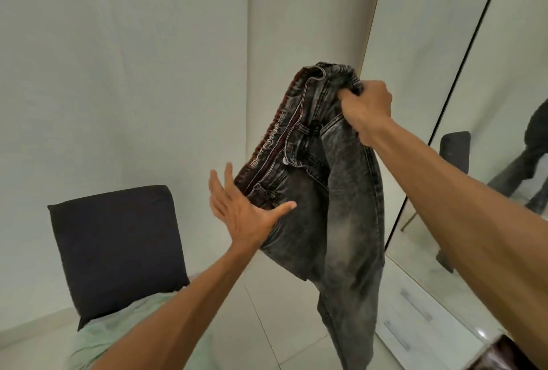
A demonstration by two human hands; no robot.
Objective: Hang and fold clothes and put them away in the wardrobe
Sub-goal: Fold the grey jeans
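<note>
Against white wall (118,73), right grip (366,108) clenches jeans (341,206) aloft.

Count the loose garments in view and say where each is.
2. The faded grey-black denim jeans hang from the right hand, the open left hand at their waistband. A pale green garment lies on the black padded chair. Others may lie out of frame.

jeans waistband (274,139), "MAN" (rest blurred)
</note>
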